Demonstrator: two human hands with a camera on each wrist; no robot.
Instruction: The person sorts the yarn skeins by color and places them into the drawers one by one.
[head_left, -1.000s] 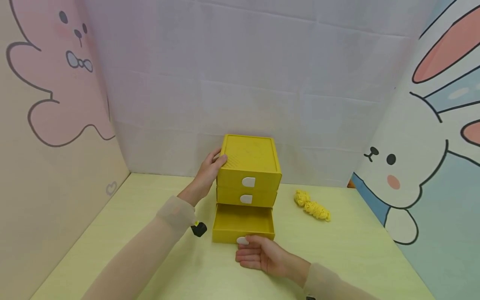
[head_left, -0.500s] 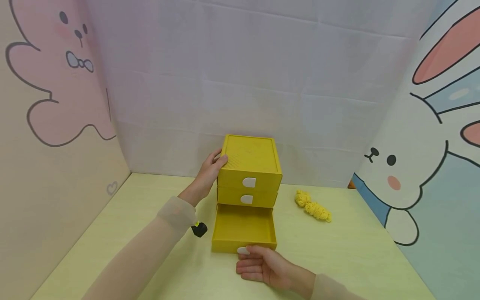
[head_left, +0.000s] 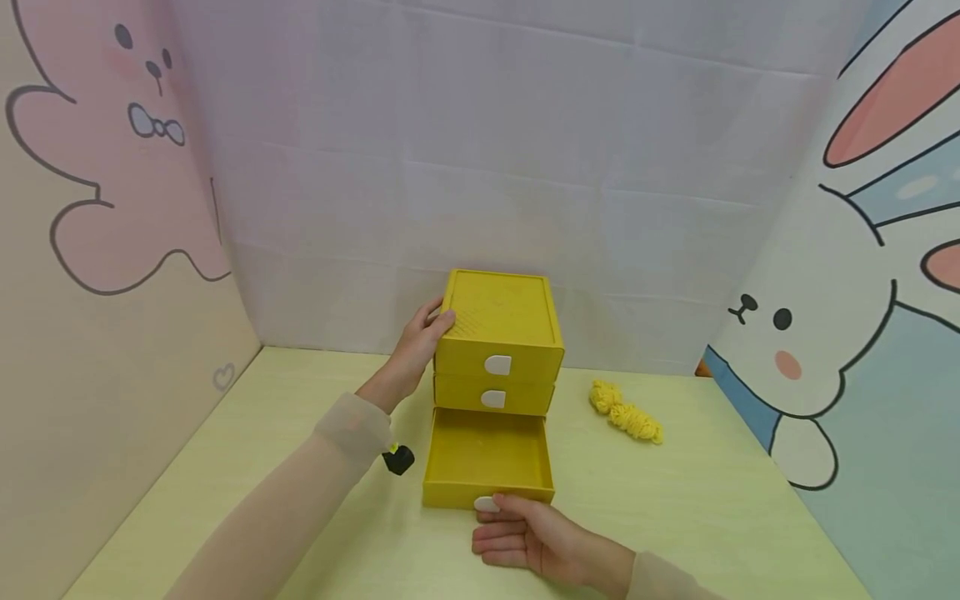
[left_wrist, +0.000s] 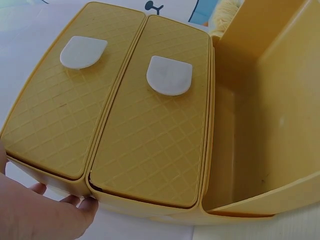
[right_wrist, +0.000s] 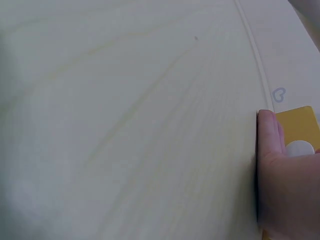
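Observation:
A small yellow drawer cabinet [head_left: 498,308] stands on the table, with white tab handles on its drawers. The two upper drawers are closed; the bottom drawer [head_left: 487,450] is pulled far out and nothing lies in it. My left hand [head_left: 408,358] rests on the cabinet's upper left edge, thumb on top and fingers along the side [left_wrist: 45,210]. Below the bottom drawer's front, my right hand [head_left: 532,533] pinches the white handle [head_left: 487,503] between thumb and forefinger. The other fingers extend beneath it, near the tabletop [right_wrist: 150,125].
A twisted bundle of yellow cord [head_left: 626,412] lies to the right of the cabinet. Beside the left cuff shows a small black object [head_left: 398,459]. A pale cloth wall [head_left: 495,167] closes off the back, and printed side panels flank the table.
The right hand has drawn the bottom drawer further out toward me, mostly during the first half second, with only a slight shift since. The left hand has stayed on the cabinet.

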